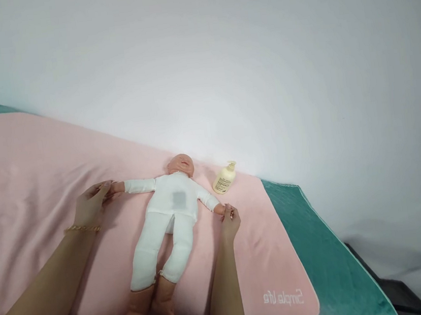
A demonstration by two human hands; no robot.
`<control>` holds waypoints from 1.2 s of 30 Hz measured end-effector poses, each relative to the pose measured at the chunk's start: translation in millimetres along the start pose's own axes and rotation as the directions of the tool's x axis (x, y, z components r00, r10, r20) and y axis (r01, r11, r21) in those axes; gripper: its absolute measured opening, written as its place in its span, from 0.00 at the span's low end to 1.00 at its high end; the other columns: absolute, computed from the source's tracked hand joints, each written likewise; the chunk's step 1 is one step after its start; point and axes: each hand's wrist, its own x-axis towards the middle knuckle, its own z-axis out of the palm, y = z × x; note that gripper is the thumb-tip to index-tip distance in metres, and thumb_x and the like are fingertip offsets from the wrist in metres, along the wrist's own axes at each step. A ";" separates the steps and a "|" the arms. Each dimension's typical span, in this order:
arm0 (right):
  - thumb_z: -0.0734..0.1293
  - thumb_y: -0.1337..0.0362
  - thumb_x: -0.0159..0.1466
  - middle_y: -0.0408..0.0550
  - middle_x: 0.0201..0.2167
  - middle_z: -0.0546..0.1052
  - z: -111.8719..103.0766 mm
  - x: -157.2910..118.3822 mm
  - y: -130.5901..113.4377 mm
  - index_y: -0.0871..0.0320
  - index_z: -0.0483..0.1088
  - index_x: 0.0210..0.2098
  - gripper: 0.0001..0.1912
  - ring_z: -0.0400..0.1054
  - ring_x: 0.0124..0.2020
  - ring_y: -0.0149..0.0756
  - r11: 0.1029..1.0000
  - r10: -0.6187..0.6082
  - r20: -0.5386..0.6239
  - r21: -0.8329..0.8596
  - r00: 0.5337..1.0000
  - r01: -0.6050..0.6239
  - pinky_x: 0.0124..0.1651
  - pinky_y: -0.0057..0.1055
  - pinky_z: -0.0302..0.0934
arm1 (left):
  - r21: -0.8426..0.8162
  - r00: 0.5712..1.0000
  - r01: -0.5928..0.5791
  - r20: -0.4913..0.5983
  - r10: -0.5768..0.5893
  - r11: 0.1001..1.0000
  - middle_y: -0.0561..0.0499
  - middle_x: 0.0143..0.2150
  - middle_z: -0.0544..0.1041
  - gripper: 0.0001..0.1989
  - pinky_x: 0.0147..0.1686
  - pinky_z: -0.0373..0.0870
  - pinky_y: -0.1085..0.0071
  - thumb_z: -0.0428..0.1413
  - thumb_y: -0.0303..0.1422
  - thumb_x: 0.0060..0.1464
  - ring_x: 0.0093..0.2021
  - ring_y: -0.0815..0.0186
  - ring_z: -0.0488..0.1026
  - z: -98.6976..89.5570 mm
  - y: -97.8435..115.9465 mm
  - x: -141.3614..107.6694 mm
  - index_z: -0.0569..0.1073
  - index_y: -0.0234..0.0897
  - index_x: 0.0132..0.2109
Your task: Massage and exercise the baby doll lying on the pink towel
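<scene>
A baby doll (171, 198) with a white cloth body lies on its back on a pink blanket (268, 252), head away from me and bare feet toward me. Its arms are stretched out to both sides. My left hand (91, 203), with a gold bracelet at the wrist, grips the doll's hand on the left. On the other side, the fingers of my right hand (230, 220) pinch the doll's other hand. Just beyond my right hand stands a pale yellow pump bottle (224, 178), close to the doll's arm.
Under the pink blanket lies a green cloth (320, 236), showing at the right and the far left. A white wall (222, 64) rises directly behind the blanket. Dark frame parts (387, 284) show at the lower right.
</scene>
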 end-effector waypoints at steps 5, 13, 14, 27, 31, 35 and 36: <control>0.60 0.48 0.64 0.55 0.41 0.76 0.9 3.6 4.4 0.62 0.71 0.45 0.24 0.67 0.27 0.32 1.000 0.017 -0.028 0.002 0.999 -0.017 0.30 0.29 0.64 | -0.209 0.997 0.071 0.055 -0.060 0.975 0.42 0.43 0.78 0.10 0.39 0.75 0.73 0.55 0.25 0.58 0.40 0.65 0.76 -1.3 -4.3 6.9 0.76 0.28 0.46; 0.69 0.49 0.57 0.58 0.47 0.74 3.7 4.3 4.1 0.61 0.68 0.48 0.27 0.71 0.39 0.37 0.991 0.012 -0.006 0.130 1.000 -0.011 0.33 0.28 0.68 | 0.011 0.999 -0.009 0.035 0.009 1.000 0.40 0.48 0.77 0.20 0.38 0.75 0.72 0.67 0.30 0.44 0.45 0.60 0.75 -3.8 -7.5 9.1 0.77 0.29 0.46; 0.70 0.49 0.56 0.57 0.46 0.74 4.1 3.3 2.2 0.61 0.69 0.46 0.26 0.71 0.38 0.37 0.992 0.012 -0.013 0.124 1.000 -0.010 0.31 0.28 0.68 | 0.050 0.999 -0.035 0.021 0.034 0.998 0.40 0.48 0.78 0.20 0.40 0.75 0.71 0.67 0.31 0.44 0.45 0.59 0.75 -3.5 -7.4 8.1 0.77 0.30 0.46; 0.63 0.47 0.61 0.49 0.32 0.75 5.6 -0.9 -4.4 0.59 0.69 0.35 0.20 0.64 0.22 0.30 0.998 0.041 -0.075 0.053 0.996 -0.037 0.25 0.29 0.63 | -0.020 1.000 -0.019 0.020 0.020 1.000 0.43 0.43 0.79 0.14 0.42 0.75 0.69 0.62 0.33 0.52 0.40 0.62 0.76 -0.7 -10.2 6.7 0.78 0.31 0.46; 0.63 0.47 0.62 0.55 0.44 0.75 4.7 2.0 0.0 0.60 0.68 0.46 0.23 0.72 0.31 0.34 0.996 0.049 -0.053 0.081 0.997 -0.045 0.35 0.32 0.69 | -0.107 0.999 0.037 0.042 -0.033 0.994 0.43 0.46 0.78 0.14 0.44 0.75 0.71 0.59 0.29 0.56 0.43 0.64 0.76 -1.7 -9.0 7.9 0.76 0.32 0.50; 0.68 0.49 0.58 0.56 0.47 0.74 4.3 1.9 0.1 0.60 0.66 0.48 0.26 0.73 0.41 0.39 0.992 0.067 -0.031 0.110 0.997 -0.063 0.40 0.33 0.71 | -0.072 0.998 0.048 0.043 -0.045 0.996 0.43 0.46 0.78 0.18 0.44 0.75 0.73 0.63 0.24 0.50 0.44 0.63 0.75 0.2 -1.2 3.1 0.77 0.31 0.50; 0.70 0.50 0.56 0.56 0.47 0.74 4.4 1.3 -1.3 0.59 0.67 0.47 0.26 0.72 0.43 0.40 0.993 0.068 -0.038 0.102 0.997 -0.064 0.39 0.32 0.71 | -0.054 0.999 0.042 0.037 -0.040 0.998 0.43 0.46 0.78 0.19 0.44 0.75 0.72 0.64 0.23 0.47 0.45 0.62 0.75 1.1 1.3 1.2 0.77 0.31 0.49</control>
